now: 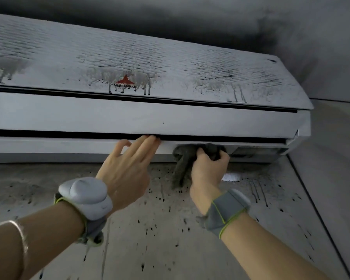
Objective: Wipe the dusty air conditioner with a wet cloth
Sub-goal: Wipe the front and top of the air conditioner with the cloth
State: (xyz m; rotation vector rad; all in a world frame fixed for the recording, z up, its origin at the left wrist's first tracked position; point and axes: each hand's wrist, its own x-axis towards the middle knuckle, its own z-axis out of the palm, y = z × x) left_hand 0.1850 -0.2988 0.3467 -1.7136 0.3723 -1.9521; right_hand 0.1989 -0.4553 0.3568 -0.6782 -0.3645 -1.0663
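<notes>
A white wall-mounted air conditioner [141,63] fills the upper frame, its top panel streaked with grey dust and drip marks around a red logo. My left hand [127,166] reaches up with straight fingers, the fingertips touching the lower flap at the air outlet slot. My right hand [208,168] grips a bunched dark grey cloth [185,160] and presses it against the underside of the unit, right of the left hand. Part of the cloth hangs down below the hand.
The wall [160,219] below the unit is speckled with dark drips. A side wall [335,158] meets it at a corner on the right, close to the unit's right end. Both wrists wear grey straps; the left one carries a pale rounded device [87,195].
</notes>
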